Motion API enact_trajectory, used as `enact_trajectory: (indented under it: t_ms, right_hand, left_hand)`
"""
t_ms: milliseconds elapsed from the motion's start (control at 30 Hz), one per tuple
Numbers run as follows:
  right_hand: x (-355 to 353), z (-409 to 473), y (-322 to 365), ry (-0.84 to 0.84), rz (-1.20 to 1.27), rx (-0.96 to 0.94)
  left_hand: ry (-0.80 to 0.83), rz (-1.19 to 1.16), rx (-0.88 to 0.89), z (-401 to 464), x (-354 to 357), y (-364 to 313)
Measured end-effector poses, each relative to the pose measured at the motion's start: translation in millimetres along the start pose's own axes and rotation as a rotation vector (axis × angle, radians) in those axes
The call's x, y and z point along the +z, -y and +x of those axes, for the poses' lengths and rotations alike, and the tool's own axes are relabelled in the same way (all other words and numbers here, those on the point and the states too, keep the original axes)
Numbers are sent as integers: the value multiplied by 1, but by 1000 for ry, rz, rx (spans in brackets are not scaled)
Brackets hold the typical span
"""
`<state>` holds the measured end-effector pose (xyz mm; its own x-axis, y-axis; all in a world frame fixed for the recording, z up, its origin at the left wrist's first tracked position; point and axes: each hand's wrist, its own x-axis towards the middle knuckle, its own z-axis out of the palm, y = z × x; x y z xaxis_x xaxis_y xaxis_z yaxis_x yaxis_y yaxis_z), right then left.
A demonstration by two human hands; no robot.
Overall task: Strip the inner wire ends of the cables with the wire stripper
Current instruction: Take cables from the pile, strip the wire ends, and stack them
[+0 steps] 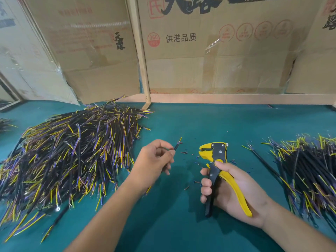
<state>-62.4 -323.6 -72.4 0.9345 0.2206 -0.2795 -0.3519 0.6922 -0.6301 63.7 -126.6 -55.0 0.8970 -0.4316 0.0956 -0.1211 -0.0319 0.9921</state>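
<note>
While my head camera looked down on the green table (181, 224), my left hand (154, 160) pinched one black cable (176, 146) between thumb and fingertips, its coloured inner wire ends pointing up and to the right, clear of the table. My right hand (234, 191) gripped the yellow-and-black wire stripper (216, 160) by its handles, fingers curled round the black handle, the jaws apart and facing left, near the cable end but not touching it. Small insulation scraps (185, 152) lay between both hands. A large cable pile (72, 151) lay to the left; a second pile (309, 170) lay to the right. Cardboard boxes (209, 51) stood behind the table.
</note>
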Motion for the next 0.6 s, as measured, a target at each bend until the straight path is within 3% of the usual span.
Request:
enact_trajectory:
  t_ms: [267, 600]
  right_hand:
    - [3, -2, 1, 7, 7, 4]
    - [4, 1, 0, -43, -11, 4]
  left_hand:
    - [3, -90, -56, -2, 9, 0]
    - [68, -526, -150, -9, 19, -16]
